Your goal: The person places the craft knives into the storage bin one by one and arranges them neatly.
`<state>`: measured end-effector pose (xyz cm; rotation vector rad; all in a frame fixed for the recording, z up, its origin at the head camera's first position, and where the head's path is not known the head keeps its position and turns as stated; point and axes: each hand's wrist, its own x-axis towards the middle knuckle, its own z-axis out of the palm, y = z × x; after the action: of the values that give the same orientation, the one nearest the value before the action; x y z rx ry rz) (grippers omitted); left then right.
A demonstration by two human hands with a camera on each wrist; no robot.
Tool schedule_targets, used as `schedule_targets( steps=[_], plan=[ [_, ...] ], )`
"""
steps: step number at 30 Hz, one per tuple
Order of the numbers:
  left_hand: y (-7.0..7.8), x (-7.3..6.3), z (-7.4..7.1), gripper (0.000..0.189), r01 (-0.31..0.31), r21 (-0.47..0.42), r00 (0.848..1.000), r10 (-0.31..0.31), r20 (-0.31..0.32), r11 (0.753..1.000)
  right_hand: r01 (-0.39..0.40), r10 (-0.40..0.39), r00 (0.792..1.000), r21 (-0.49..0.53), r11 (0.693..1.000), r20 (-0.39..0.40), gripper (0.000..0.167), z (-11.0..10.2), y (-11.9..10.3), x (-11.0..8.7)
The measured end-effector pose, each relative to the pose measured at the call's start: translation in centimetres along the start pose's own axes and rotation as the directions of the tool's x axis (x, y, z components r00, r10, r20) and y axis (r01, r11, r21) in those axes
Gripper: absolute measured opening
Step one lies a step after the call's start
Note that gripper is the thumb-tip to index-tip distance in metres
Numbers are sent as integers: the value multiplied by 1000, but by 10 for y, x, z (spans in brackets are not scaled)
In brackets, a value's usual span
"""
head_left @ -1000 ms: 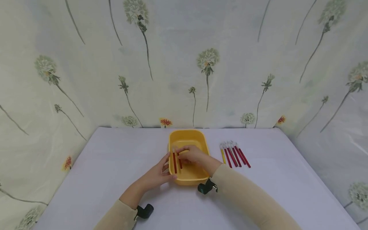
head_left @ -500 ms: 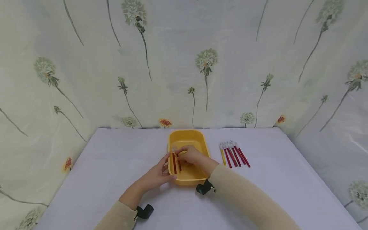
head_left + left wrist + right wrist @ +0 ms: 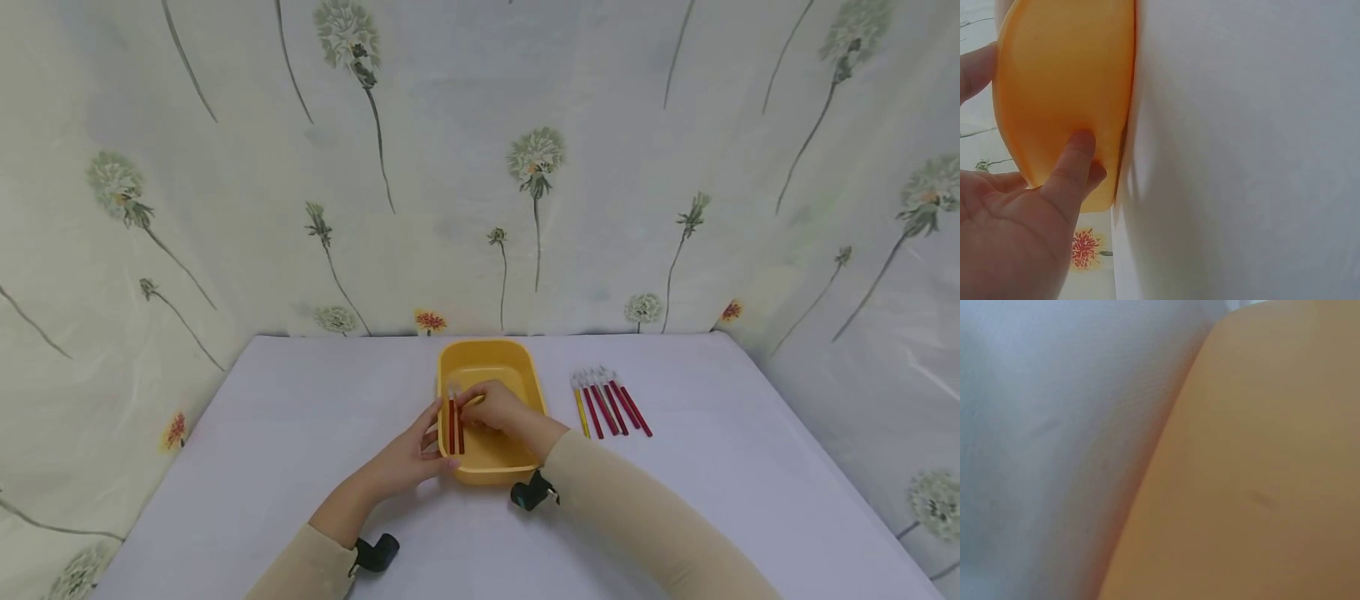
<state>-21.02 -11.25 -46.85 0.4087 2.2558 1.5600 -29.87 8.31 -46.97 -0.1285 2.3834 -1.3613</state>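
Currently, right hand (image 3: pixel 498 408) pinches red pen (image 3: pixel 461 439) inside yellow tray (image 3: pixel 495 475), just right of second pen (image 3: pixel 452 429); left hand (image 3: pixel 408 454) holds tray's near left side. Best set pen parallel, ends even, flat before loosening grip; lift gently so neighbour won't roll.

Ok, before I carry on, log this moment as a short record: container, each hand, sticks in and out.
Container: yellow tray on the white table
Left hand: left hand touches the tray's left side and near corner, fingers spread
Right hand: right hand reaches inside, holding the second red stick
Inside: that stick and the first red stick, side by side along the left wall
Outside: row of sticks right of the tray; leftmost yellow stick, others red
Right wrist view: blurred, hand not shown
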Motion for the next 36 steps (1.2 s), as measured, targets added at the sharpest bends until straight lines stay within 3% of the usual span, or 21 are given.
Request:
schedule_targets(
  steps=[12, 21, 29, 36],
  plan=[
    [-2, 1, 0, 100, -3, -7, 1000, 3, -6, 1000, 28, -28, 1000, -17, 999, -5, 21, -3, 2, 1],
    [-3, 1, 1, 100, -9, -33, 1000, 8, -3, 999, 91, -95, 995, -85, 992, -44, 19, -14, -7, -6],
    [-3, 0, 2, 101, -4, -16, 1000, 4, -5, 1000, 122, -127, 991, -87, 989, -51, 24, -25, -17, -21],
    [-3, 1, 1, 101, 6, -11, 1000, -6, -4, 1000, 140, -153, 985, -148, 979, -83, 24, -45, -23, -39]
  ],
)
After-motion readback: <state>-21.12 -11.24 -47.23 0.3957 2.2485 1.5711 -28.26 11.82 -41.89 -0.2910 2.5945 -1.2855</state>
